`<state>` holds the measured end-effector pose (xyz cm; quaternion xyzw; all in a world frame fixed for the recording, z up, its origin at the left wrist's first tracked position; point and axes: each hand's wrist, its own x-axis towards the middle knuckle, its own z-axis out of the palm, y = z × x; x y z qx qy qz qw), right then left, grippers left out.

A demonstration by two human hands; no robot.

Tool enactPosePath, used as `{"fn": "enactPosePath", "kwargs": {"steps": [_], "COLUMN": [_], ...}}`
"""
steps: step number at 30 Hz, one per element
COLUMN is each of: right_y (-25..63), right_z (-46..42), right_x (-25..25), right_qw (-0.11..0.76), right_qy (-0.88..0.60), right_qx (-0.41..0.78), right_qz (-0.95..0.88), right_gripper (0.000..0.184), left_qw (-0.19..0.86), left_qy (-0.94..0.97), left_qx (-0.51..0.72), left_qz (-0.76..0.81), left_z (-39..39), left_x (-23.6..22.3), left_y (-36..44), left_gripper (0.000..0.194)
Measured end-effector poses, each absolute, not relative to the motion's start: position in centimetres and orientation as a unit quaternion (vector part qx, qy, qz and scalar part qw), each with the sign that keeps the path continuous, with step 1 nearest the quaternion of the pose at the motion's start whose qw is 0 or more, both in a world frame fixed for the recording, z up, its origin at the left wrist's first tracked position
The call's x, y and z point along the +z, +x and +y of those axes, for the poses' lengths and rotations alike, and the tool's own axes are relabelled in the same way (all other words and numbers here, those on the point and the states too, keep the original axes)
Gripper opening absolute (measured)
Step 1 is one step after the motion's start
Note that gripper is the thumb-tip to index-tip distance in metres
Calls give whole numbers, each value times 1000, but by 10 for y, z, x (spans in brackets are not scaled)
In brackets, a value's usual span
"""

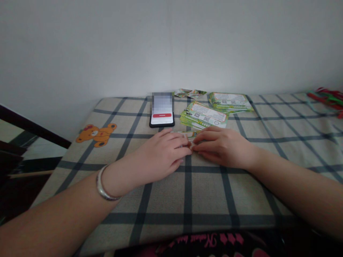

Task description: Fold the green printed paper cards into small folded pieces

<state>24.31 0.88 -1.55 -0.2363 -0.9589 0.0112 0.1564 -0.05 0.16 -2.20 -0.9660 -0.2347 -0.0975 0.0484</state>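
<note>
My left hand [162, 155] and my right hand [225, 147] meet near the middle of the table, fingertips almost touching. Between and beneath their bent fingers lies a printed paper card [191, 134]; only its far edge shows, the rest is covered. Both hands have their fingers pressed together on it. Just beyond them rests a fanned pile of green-and-white printed cards [206, 117]. Behind that, to the right, is a second pile of the same cards [232, 101]. Two folded-looking card pieces [197, 94] lie against the wall.
A phone [162, 120] with a lit screen lies beyond my left hand. The checked tablecloth [120, 210] carries an orange bear figure [97, 135] at left. Red and green items [329, 100] sit at the far right. A pale wall [134, 46] borders the back.
</note>
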Motion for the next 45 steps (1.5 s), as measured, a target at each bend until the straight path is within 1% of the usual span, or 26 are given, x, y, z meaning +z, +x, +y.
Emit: {"fn": "enactPosePath", "kwargs": {"steps": [5, 12, 16, 24, 30, 45], "right_y": [243, 242, 244, 249, 255, 263], "right_z": [9, 10, 12, 17, 20, 28], "right_x": [-16, -16, -13, -14, -13, -11], "right_qw": [164, 142, 129, 132, 127, 113], "right_qy": [-231, -227, -252, -263, -277, -289], "right_qx": [26, -9, -37, -27, -44, -66], "right_qz": [-959, -963, -958, -955, -952, -948], "right_gripper": [22, 23, 24, 24, 23, 21], "left_qw": [58, 50, 41, 24, -4, -24], "left_qy": [-966, -965, -966, -965, -964, -961], "left_qx": [-108, -104, -96, -92, -80, -78], "left_qz": [-228, -234, -236, -245, -252, -264], "left_z": [2, 1, 1, -2, -4, -5], "left_x": [-21, -20, -21, -20, -17, -14], "left_y": [-1, -1, -2, -2, -3, -2], "left_gripper": [24, 23, 27, 31, 38, 39]}}
